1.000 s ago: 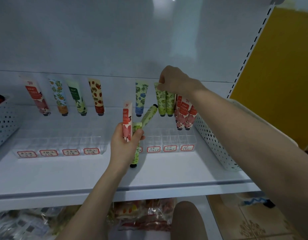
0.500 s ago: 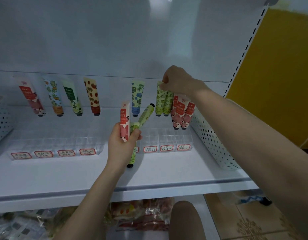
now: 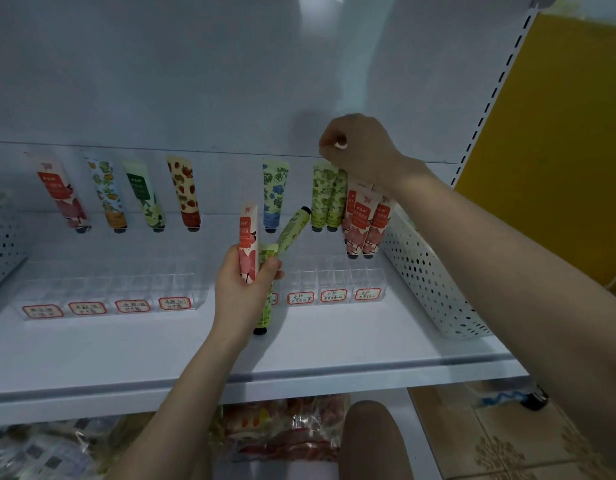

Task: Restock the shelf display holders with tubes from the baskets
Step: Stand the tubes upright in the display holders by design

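the right hand (image 3: 360, 150) is sitting slightly higher than half a second ago, having risen from the top edge of the tubes, while the left hand (image 3: 237, 289) is staying put. the right grip is clenched, thumb against forefinger, right at the crimped tops of two green tubes (image 3: 329, 197) standing in the right holder (image 3: 334, 277). whether it is pinching one i cannot tell. the left grip is clasping three tubes: a pink tube (image 3: 247, 244) upright, a slanting green tube (image 3: 294, 228) with its black cap uppermost, and a hanging green tube (image 3: 263, 313) pointing down in front of the shelf (image 3: 126, 351).

nine tubes are standing cap-down at the back of the two clear holders. four are in the left holder (image 3: 109, 289): a red-and-pink tube (image 3: 62, 199), an orange-flowered tube (image 3: 107, 195), a green-labelled tube (image 3: 144, 199) and a strawberry tube (image 3: 185, 192). five are in the right: a blue-flowered tube (image 3: 274, 195), the two green, and two pink tubes (image 3: 363, 225). the pink ones are carrying red patches with white writing too small to read. red-bordered handwritten labels (image 3: 175, 303) are lining the holder fronts, four on the left and three showing on the right, none legible. a white perforated basket (image 3: 434, 282) is standing at the right end, a second basket (image 3: 3, 237) at the left.
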`<state>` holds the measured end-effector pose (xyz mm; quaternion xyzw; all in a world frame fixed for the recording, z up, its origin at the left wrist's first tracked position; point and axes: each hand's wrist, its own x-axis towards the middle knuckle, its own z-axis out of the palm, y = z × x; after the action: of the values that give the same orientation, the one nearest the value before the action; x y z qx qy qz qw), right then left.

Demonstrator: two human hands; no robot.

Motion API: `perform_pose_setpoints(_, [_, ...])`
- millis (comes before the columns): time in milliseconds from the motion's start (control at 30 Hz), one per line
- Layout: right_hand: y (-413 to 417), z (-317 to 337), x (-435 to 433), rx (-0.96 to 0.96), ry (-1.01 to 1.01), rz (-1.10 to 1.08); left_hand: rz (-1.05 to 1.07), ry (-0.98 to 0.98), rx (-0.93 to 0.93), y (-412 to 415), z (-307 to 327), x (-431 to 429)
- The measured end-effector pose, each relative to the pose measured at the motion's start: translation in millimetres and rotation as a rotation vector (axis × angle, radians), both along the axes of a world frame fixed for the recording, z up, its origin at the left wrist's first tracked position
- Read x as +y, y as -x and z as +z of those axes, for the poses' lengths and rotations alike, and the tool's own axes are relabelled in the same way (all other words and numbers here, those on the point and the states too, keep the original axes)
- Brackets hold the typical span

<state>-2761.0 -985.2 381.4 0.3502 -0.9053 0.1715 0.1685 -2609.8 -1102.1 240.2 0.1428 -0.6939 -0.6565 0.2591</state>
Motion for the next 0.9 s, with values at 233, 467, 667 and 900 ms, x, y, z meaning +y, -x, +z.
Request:
perform_pose_setpoints(233, [-34, -49, -15, -0.041, -0.482, 0.221, 0.006, 0.010, -0.003, 0, 0, 0])
perform_pose_setpoints(467, [-32, -84, -17, 0.131, -0.472, 0.260, 0.009, -0.008, -0.001, 1, -1, -1])
perform_pose_setpoints(667, [-31, -73, -13, 0.015, -0.246, 0.228, 0.014, -0.035, 0.015, -3, 0, 0])
perform_pose_setpoints(900, [-31, -42, -9, -0.235, 0.291, 0.009, 0.002, -0.036, 0.009, -4, 3, 2])
